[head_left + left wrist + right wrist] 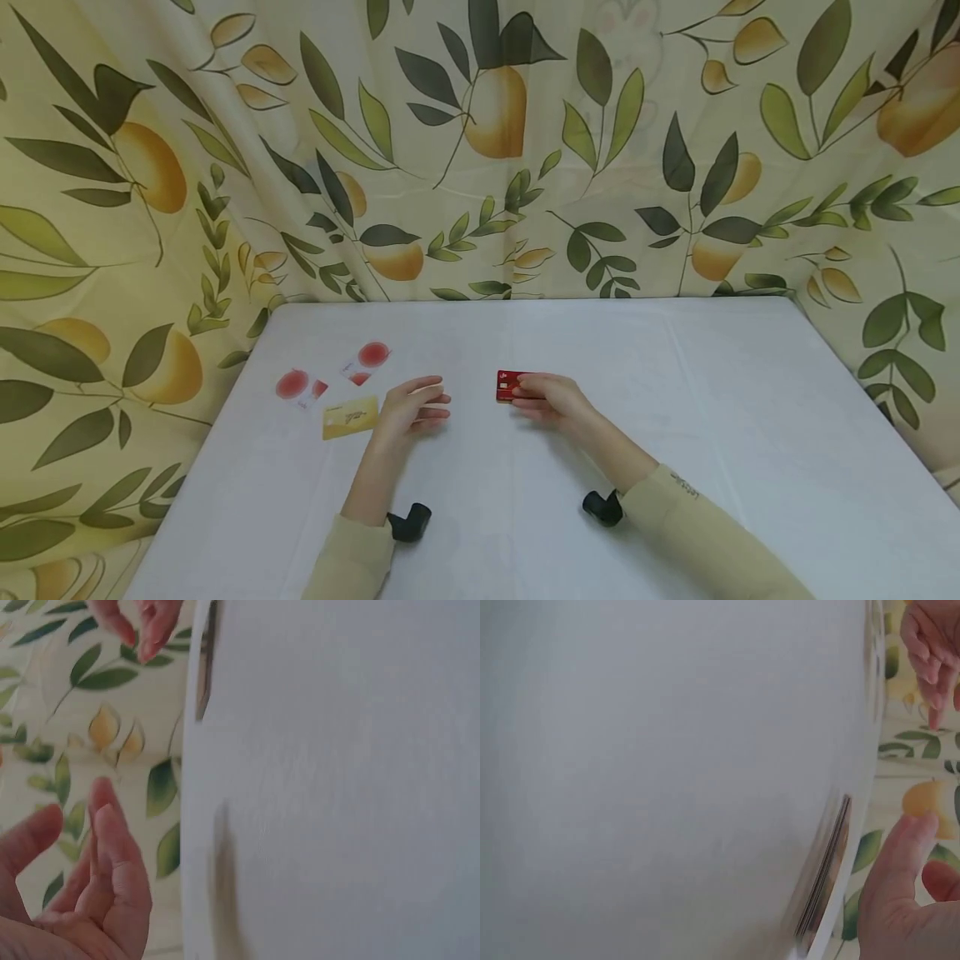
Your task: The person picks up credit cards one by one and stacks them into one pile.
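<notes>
In the head view a red bank card (506,385) lies flat near the middle of the white table. My right hand (551,400) hovers over its right part and hides some of it. From the right wrist, a thin stack of card edges (826,874) shows on the table, while the thumb and fingers of that hand stand apart with nothing between them. My left hand (408,408) is raised with loosely bent fingers, holding nothing. Just left of it lies a gold card (350,417), partly covered by the hand.
Two pale cards with red circles, one at the left (292,385) and one farther back (372,355), lie beyond the gold card. A curtain (480,225) printed with fruit and leaves hangs behind the table (675,367). Black wrist cameras sit at both sleeves.
</notes>
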`<act>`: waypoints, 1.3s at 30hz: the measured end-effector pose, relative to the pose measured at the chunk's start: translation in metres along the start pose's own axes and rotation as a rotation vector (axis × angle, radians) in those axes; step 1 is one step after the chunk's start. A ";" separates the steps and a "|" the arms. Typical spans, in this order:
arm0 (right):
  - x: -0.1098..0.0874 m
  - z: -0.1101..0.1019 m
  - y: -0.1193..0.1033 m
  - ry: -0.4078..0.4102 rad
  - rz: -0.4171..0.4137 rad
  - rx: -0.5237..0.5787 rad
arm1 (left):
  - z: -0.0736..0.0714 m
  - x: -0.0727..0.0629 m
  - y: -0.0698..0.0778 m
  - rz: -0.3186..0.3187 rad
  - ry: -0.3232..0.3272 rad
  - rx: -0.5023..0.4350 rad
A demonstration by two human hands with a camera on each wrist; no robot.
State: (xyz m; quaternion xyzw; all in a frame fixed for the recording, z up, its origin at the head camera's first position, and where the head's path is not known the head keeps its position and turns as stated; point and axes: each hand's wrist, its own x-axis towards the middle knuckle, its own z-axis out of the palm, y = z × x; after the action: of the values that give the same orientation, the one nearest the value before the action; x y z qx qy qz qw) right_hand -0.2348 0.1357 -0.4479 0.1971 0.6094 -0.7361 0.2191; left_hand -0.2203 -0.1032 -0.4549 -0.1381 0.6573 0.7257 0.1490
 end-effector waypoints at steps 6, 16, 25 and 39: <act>0.001 0.024 0.006 -0.089 -0.002 0.006 | -0.037 -0.013 0.005 0.032 0.009 0.069; 0.005 0.063 0.017 -0.202 -0.018 -0.002 | -0.091 -0.035 0.010 0.028 0.099 0.086; 0.011 0.095 0.032 -0.294 -0.005 0.005 | -0.139 -0.051 0.012 -0.037 0.225 0.111; 0.011 0.140 0.049 -0.339 -0.028 -0.017 | -0.169 -0.054 0.000 -0.090 0.323 0.063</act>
State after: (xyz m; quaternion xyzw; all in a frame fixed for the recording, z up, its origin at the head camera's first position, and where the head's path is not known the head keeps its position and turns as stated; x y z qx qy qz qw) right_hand -0.2197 -0.0112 -0.4685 0.0597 0.5724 -0.7567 0.3102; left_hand -0.1702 -0.2732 -0.4498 -0.2774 0.6882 0.6659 0.0782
